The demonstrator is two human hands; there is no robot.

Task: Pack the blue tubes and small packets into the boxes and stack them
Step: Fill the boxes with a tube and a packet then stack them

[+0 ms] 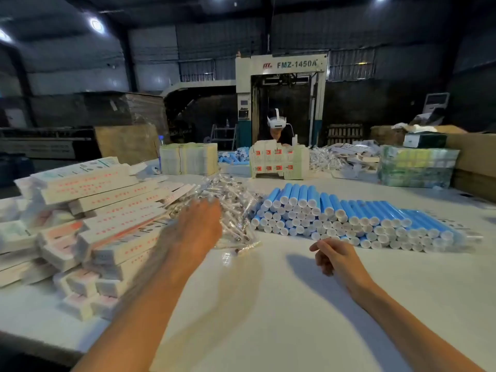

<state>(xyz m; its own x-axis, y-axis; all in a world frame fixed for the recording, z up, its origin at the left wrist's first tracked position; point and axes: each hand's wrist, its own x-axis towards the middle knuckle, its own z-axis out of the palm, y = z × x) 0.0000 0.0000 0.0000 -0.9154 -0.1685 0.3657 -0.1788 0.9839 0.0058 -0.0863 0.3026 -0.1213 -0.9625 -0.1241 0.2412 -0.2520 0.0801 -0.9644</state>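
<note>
A large stack of blue tubes with white caps (349, 218) lies on the white table (268, 304) at centre right. A heap of small clear packets (236, 208) sits in the middle. Long white boxes with red print (107, 210) are piled at the left. My left hand (198, 226), blurred by motion, is stretched out over the near edge of the packet heap, fingers extended. My right hand (335, 257) hovers above the table just in front of the tubes, its fingers loosely curled and holding nothing.
Across the table a person wearing a white headset (276, 127) works behind flat box blanks (279, 162). More blue tubes (233, 158), bundled cartons (188, 158) and wrapped packs (416, 165) line the far edge. Cardboard boxes (472, 154) stand at the right.
</note>
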